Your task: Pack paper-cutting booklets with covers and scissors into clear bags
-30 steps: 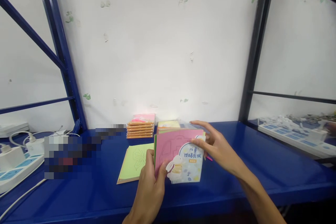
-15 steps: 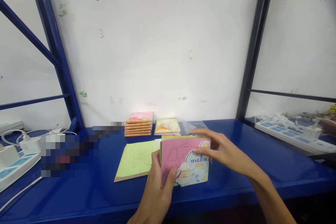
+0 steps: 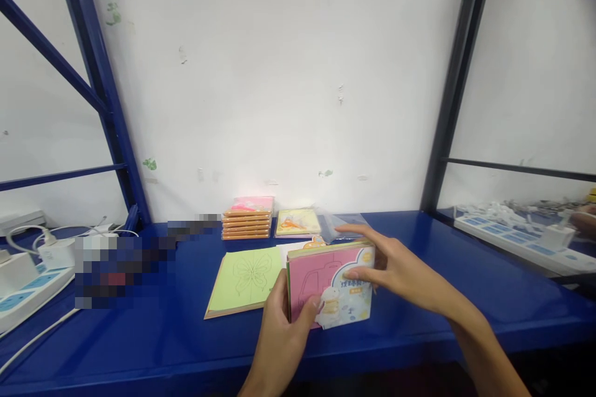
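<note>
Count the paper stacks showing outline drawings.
2: the pink-fronted stack, held between the left hand and right hand, and the green-topped butterfly stack on the blue table. Others may be hidden.

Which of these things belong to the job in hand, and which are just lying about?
Likely part of it:
- pink stack, in left hand and right hand
- bunny card
- butterfly sheet
- wrapped packs
- yellow pack

Seemingly lying about:
- left power strip
- right power strip

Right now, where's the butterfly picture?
In the head view, the butterfly picture tops a paper pile left of the left hand, in front of the orange packets.
</note>
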A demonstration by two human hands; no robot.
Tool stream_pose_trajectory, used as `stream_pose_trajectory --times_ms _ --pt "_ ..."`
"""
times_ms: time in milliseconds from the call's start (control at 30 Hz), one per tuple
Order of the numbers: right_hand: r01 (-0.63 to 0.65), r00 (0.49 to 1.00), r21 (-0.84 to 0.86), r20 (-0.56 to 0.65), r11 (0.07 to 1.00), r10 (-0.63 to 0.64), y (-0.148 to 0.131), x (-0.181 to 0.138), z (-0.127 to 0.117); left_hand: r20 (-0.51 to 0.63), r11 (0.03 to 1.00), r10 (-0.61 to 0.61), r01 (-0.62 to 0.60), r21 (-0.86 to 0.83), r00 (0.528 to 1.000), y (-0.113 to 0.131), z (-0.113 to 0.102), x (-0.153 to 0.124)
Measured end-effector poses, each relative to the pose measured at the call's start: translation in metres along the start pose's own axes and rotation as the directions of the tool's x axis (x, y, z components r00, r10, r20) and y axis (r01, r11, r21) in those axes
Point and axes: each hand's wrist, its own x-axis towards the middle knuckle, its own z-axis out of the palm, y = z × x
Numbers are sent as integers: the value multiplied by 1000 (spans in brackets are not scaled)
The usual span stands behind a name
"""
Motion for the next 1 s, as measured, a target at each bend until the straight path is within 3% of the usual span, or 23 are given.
stream_pose_trajectory --times_ms 200,300,400,500,633,700,767,867,1000 --pt "101 994 -234 -21 967 -109 0 -1 1 35 997 30 -32 63 999 -2 5 -4" --pt "64 996 -257 -39 964 -77 -1 -2 3 10 998 -20 19 55 1000 1 5 -1" --pt "-16 998 -258 -59 966 1 -3 -2 8 7 998 -49 49 34 999 6 6 1" --pt "10 997 -250 -73 968 -29 -6 -1 12 -50 997 -43 46 61 998 7 6 2" --pt "4 997 -93 -77 996 -11 -6 1 9 -97 999 -19 22 33 995 6 0 3" --pt "-26 988 -21 -153 999 23 1 4 4 -127 999 -49 48 -14 991 13 -9 4" --pt "-80 963 -57 -263 995 63 12 7 -2 -150 992 -92 77 -103 984 28 -21 6" --pt "-201 940 -251 -322 947 115 34 15 -7 -194 965 -119 67 -255 974 58 -47 9" --pt "-300 934 -445 -318 844 165 63 28 -3 -380 970 -89 -6 -242 921 89 -88 14"
